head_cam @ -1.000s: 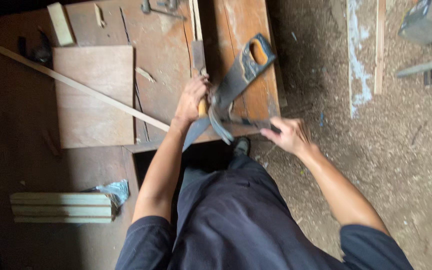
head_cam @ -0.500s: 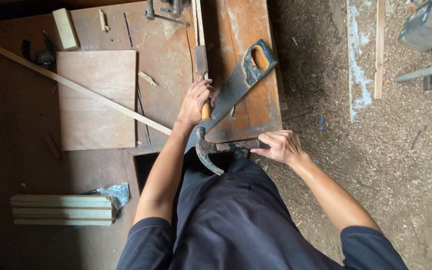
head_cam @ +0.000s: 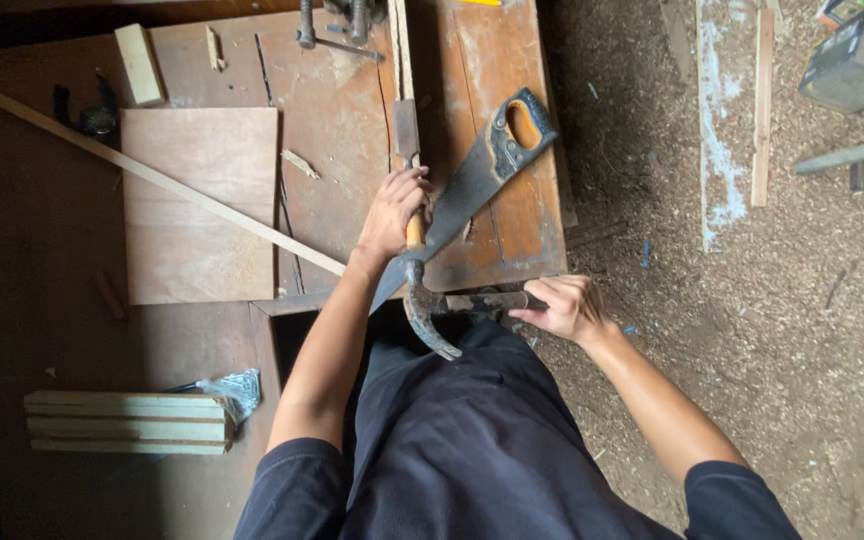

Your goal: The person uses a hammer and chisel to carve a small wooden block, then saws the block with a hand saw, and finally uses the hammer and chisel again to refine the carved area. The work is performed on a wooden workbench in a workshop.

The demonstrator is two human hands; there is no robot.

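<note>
My left hand (head_cam: pixel 392 212) grips a chisel (head_cam: pixel 407 150) by its wooden handle on the desk (head_cam: pixel 352 110), beside the handsaw (head_cam: pixel 472 185). My right hand (head_cam: pixel 562 305) clasps the claw hammer (head_cam: pixel 432 315), head just below the chisel's butt; I judge a square, light tap works best.

- The tabletop (head_cam: pixel 342 130) is reddish-brown, scuffed and streaked with darker marks.
- The square board (head_cam: pixel 197 205) at nine o'clock is a paler, plain brown.
- The saw (head_cam: pixel 472 185) has a dull grey blade and a black handle worn with rusty orange patches.
- The chisel (head_cam: pixel 409 150) shows a honey-orange handle under a dark grey blade.
- The hammer (head_cam: pixel 442 310) is dark grey steel, mottled with rust.
- The floor (head_cam: pixel 752 330) is speckled tan sawdust.
- The plank (head_cam: pixel 722 120) at two o'clock carries chalky white blotches.
- The trousers (head_cam: pixel 472 440) are navy.
</note>
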